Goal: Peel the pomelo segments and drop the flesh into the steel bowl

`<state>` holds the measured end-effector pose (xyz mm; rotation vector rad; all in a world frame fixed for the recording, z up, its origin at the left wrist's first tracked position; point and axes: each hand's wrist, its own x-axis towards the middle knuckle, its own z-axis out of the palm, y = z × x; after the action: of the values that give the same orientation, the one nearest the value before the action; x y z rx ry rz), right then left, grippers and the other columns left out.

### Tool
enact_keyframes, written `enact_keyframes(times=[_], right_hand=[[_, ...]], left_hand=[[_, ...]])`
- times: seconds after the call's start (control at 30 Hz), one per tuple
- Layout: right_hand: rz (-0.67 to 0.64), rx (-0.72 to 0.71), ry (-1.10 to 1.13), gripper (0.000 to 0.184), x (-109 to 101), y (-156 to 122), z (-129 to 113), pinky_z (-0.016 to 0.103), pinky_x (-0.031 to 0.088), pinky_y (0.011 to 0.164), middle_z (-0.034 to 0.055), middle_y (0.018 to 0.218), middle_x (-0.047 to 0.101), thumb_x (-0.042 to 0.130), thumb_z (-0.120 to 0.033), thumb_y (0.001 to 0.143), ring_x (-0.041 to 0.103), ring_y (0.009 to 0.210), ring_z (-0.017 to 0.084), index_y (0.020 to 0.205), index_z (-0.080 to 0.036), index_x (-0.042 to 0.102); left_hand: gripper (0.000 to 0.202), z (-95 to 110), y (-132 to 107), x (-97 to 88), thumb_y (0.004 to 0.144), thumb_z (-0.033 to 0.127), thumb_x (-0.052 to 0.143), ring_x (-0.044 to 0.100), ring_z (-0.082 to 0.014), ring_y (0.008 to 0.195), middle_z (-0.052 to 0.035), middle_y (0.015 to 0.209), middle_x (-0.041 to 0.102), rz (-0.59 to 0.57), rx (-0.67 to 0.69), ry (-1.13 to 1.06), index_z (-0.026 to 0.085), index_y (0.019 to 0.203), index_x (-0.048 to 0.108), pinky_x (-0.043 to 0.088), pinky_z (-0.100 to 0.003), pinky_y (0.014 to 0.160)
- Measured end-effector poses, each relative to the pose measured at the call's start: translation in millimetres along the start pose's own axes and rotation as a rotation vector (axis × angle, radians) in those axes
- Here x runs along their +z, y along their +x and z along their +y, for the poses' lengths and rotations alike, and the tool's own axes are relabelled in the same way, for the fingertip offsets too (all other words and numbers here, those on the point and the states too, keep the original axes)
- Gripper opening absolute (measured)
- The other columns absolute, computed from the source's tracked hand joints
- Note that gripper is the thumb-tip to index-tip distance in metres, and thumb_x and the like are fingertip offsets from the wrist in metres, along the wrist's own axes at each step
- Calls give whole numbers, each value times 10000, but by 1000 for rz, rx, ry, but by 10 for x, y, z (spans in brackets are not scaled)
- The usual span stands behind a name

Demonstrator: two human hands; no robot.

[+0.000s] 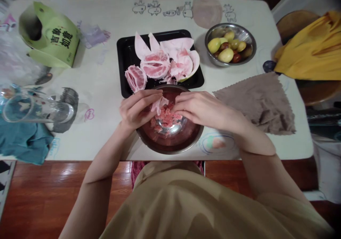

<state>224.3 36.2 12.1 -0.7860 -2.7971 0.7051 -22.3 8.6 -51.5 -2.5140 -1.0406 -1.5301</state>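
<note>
A steel bowl (170, 148) with loose pink pomelo flesh (166, 117) in it stands at the table's front edge. Above its left side my left hand (140, 105) is closed on a pale piece of pomelo membrane (160, 104). My right hand (201, 107) is over the bowl's right side, its fingers pinched together near the flesh; what they hold, if anything, is hidden. Behind the bowl lies a black tray (125, 50) with a peeled pomelo chunk (135, 78), a larger opened piece (155, 64) and thick pieces of rind (177, 44).
Right of the tray stands a steel bowl of green and reddish fruit (226, 55). A brown cloth (259, 104) lies at right. At left are a green paper box (53, 36), a clear glass (39, 107) and a teal cloth (25, 141). A yellow cloth (311, 50) hangs at far right.
</note>
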Motion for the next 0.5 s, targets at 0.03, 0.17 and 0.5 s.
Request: enact_keyframes(times=[0.03, 0.17, 0.5], right_hand=[[24, 11, 9, 161, 5, 9, -20, 304, 418, 759, 35, 989, 711, 578, -173, 970, 644, 916, 196, 960, -222, 731], [161, 90, 39, 170, 45, 57, -114, 305, 420, 758, 46, 971, 696, 702, -359, 935, 638, 897, 209, 955, -197, 658], [380, 81, -91, 179, 272, 151, -90, 329, 424, 782, 74, 996, 706, 623, -361, 979, 635, 920, 234, 1041, -193, 635]], left_hand=[[307, 6, 6, -1, 901, 302, 745, 778, -187, 949, -42, 1120, 792, 1, 4, -4, 252, 1198, 685, 668, -305, 810], [269, 23, 7, 2, 911, 323, 733, 776, -191, 943, -45, 1104, 793, 7, -35, -9, 248, 1167, 694, 668, -315, 806], [277, 5, 11, 17, 888, 311, 758, 772, -208, 947, -41, 1078, 789, 1, -98, -137, 264, 1152, 690, 656, -352, 848]])
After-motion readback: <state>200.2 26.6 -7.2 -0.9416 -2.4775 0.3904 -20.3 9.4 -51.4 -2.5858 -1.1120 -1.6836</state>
